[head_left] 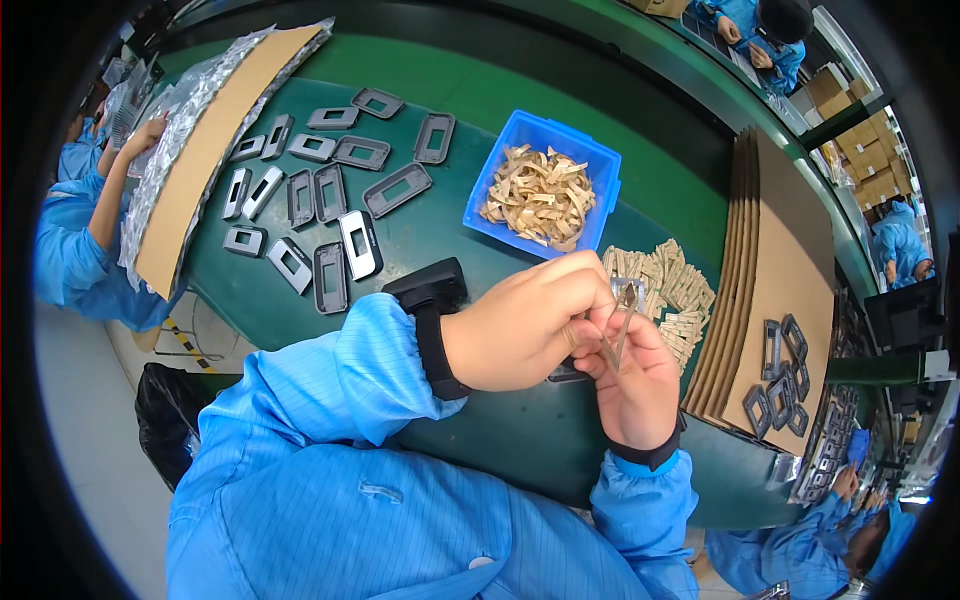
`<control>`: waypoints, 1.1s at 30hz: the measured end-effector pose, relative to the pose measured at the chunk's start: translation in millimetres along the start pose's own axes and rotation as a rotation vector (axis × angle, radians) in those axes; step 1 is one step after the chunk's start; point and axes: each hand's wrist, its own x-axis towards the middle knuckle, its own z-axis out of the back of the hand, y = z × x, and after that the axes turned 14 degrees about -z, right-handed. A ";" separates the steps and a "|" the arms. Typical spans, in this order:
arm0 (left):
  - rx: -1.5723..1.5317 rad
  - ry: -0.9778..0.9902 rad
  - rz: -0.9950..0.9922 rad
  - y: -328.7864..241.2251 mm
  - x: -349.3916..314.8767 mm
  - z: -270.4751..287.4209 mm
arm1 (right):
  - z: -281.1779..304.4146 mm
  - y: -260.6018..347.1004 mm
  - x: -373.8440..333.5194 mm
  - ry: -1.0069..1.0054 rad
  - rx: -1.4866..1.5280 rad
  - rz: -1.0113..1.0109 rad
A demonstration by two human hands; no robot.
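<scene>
My left hand (540, 325) and my right hand (640, 385) meet over the table, fingers pinched together. Between them is a thin tan strip (621, 340); both hands seem to grip it, though fingers cover part of it. Just past the fingertips shows a small pale, shiny piece (628, 290), too small to name. Beyond my hands stands a blue bin (480, 215) full of curled tan strips (535, 195). Right of it, a pile of short tan pieces (675, 300) lies partly behind my right hand. A dark piece (567, 373) peeks out beneath my hands.
Several grey and silver rectangular frames (398, 190) lie on the green table (440, 425) at the left. A cardboard sheet with bubble wrap (215, 155) borders them. Stacked cardboard (780, 260) stands right, with dark frames (775, 405) on it. Co-workers (90, 230) sit around.
</scene>
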 end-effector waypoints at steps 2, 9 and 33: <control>-0.087 0.013 0.044 -0.9 -2.7 -3.7 | -1.9 -3.9 1.0 0.053 0.008 -0.042; -0.155 0.036 0.059 -4.3 -3.0 -6.3 | -4.3 -11.4 2.8 0.097 0.130 -0.022; 0.114 0.022 -0.265 -9.5 -1.9 -2.4 | -8.3 -10.8 -0.1 0.073 -0.176 0.343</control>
